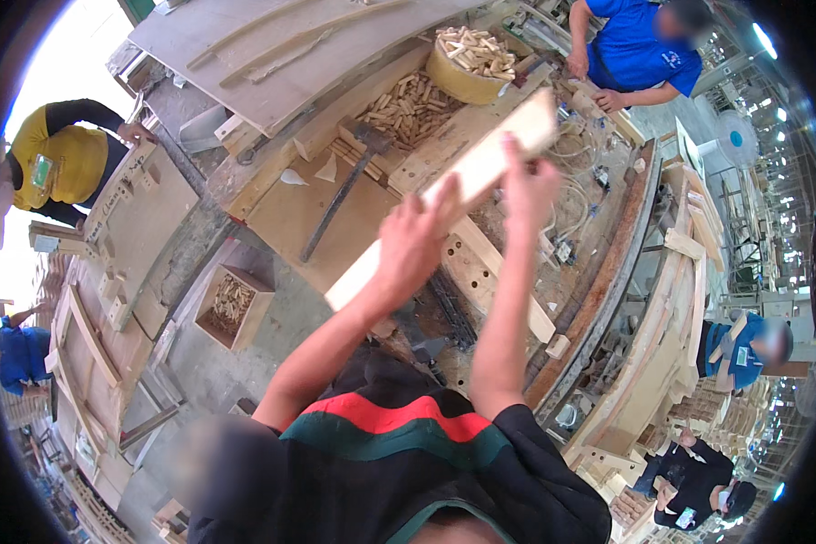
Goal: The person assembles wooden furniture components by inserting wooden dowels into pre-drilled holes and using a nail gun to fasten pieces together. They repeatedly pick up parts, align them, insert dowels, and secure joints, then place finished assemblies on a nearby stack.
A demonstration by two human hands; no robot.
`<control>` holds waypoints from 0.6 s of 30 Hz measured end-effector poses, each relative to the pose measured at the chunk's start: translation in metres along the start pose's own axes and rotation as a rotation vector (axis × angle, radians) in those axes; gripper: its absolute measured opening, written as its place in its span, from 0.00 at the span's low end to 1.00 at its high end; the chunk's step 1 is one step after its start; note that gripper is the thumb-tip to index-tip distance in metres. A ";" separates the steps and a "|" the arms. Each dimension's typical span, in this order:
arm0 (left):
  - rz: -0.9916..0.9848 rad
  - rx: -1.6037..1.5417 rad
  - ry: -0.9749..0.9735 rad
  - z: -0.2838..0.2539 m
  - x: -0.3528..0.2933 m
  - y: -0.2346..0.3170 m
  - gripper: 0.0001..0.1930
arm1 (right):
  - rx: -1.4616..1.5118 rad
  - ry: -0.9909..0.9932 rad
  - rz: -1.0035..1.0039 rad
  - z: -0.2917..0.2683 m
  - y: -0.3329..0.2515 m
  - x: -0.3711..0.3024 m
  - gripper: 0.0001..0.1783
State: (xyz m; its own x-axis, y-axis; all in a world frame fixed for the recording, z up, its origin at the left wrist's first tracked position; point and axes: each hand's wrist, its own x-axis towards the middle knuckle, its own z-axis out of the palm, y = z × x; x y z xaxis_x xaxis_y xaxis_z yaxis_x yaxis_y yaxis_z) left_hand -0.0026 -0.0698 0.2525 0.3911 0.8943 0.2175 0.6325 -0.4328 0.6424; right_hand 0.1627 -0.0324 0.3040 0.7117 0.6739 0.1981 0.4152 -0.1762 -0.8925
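A pale wooden board point(480, 172) slants across the bench in front of me, its far end raised to the upper right and slightly blurred. My left hand point(412, 238) is closed round its middle, fingers over the top face. Farther along, my right hand point(528, 190) grips the board near its far end, thumb on the wood. Beneath it lies a wooden piece with drilled holes point(479, 272), partly hidden by my hands. To the left of the board, a dark-handled hammer point(334, 213) rests on the bench, its head beside loose wooden dowels point(412, 109).
A yellow tub point(453, 80) heaped with dowels stands at the back. Thin hoses point(571, 199) lie at the right, inside the bench's curved metal edge point(630, 245). A wooden box point(254, 317) of dowels sits on the floor at left. Several co-workers stand around, one in yellow point(59, 154).
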 end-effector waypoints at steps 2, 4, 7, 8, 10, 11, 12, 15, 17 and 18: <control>-0.082 -0.122 -0.017 0.004 -0.012 -0.070 0.45 | -0.021 -0.429 0.070 0.055 0.042 -0.007 0.33; -0.209 -0.218 -0.049 0.003 -0.043 -0.130 0.46 | -0.023 -0.716 0.174 0.089 0.065 -0.021 0.32; -0.471 -0.252 -0.208 0.008 -0.089 -0.190 0.46 | -0.280 -0.613 0.096 0.130 0.122 0.012 0.28; -0.400 -0.192 -0.177 0.012 -0.092 -0.204 0.46 | -0.373 -0.576 -0.010 0.145 0.147 0.036 0.25; -0.292 -0.078 -0.125 0.025 -0.112 -0.216 0.44 | -0.492 -0.520 -0.217 0.182 0.167 0.078 0.21; -0.287 -0.083 -0.129 0.027 -0.119 -0.216 0.43 | -0.510 -0.492 -0.316 0.198 0.160 0.090 0.20; -0.271 -0.081 -0.126 0.025 -0.114 -0.218 0.42 | -0.540 -0.519 -0.317 0.217 0.157 0.102 0.20; -0.269 -0.082 -0.135 0.038 -0.105 -0.229 0.34 | -0.720 -0.552 -0.337 0.262 0.177 0.146 0.20; -0.319 -0.057 -0.177 0.042 -0.099 -0.230 0.33 | -0.867 -0.559 -0.331 0.291 0.192 0.163 0.20; -0.334 -0.029 -0.167 0.043 -0.096 -0.225 0.32 | -0.944 -0.554 -0.308 0.300 0.199 0.169 0.20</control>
State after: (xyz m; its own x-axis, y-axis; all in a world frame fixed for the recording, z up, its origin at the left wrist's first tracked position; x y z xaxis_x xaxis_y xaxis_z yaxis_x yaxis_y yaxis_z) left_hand -0.1536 -0.0629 0.0549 0.2714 0.9537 -0.1292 0.7256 -0.1146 0.6785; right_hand 0.1955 0.2621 0.0385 0.2544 0.9653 -0.0594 0.9569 -0.2602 -0.1288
